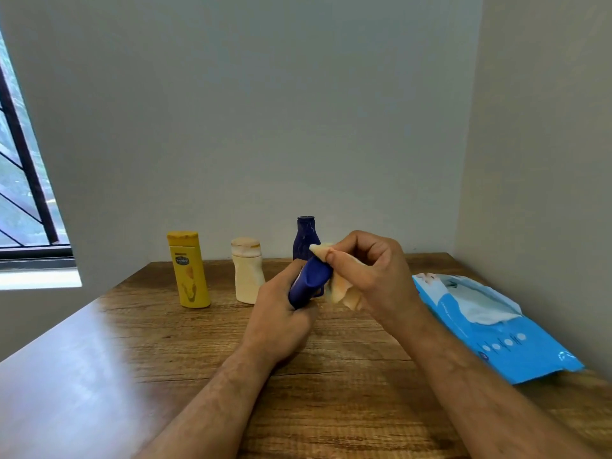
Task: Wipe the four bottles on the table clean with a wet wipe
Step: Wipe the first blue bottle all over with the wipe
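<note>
Fingers of the left hand curl round a blue bottle, tilted above the desk middle; the right hand pinches a wet wipe against its upper end. Near the far edge stand a yellow bottle, cream bottle and dark blue bottle.
</note>
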